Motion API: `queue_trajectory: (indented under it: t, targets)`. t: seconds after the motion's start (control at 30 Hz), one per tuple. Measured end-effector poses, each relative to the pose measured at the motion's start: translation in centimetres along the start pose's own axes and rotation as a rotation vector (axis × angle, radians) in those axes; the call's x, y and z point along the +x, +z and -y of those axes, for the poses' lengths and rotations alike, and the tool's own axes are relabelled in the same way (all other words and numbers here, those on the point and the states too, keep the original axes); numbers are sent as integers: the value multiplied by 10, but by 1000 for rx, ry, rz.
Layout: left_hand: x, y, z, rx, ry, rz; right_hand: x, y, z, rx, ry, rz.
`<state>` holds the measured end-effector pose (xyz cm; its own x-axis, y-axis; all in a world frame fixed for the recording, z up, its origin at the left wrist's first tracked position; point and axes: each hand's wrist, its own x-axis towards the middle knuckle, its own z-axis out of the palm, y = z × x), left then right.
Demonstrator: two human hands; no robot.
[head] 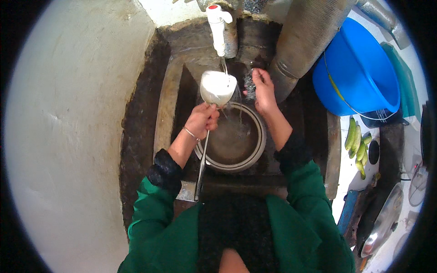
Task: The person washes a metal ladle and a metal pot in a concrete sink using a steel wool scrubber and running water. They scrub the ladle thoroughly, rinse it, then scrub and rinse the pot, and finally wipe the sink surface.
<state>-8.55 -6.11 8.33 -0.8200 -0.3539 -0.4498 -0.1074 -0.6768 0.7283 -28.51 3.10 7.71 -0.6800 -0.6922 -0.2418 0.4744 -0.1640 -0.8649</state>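
Note:
My left hand (204, 118) grips a metal wok spatula (218, 88) near the base of its blade, and the long handle runs back toward me. Water from the white tap (217, 30) falls onto the blade and runs off it. To the right of the blade, my right hand (263, 88) pinches a steel wool scourer (250, 85), apart from the spatula. Under both hands a round basin with a striped rim (260, 136) sits in the dark stone sink (293, 116), holding murky water.
A thick wrapped pipe (307, 41) slants down at the sink's right rear. Beyond it stands a blue bucket (355, 71) with a wire handle. Several green vegetables (356, 143) lie on the right, with a metal lid (382, 221) nearer me. A bare wall (75, 119) rises close on the left.

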Motion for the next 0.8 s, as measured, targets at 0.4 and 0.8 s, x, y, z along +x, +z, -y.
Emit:
queue_trajectory:
  t: [0.4,0.8]
  targets:
    - [5,38,-20,93,262,-23,-30,29,9,291,-39,184]
    - [15,41,11,-264,457,9,-54,46,-8,-721,-368,323]
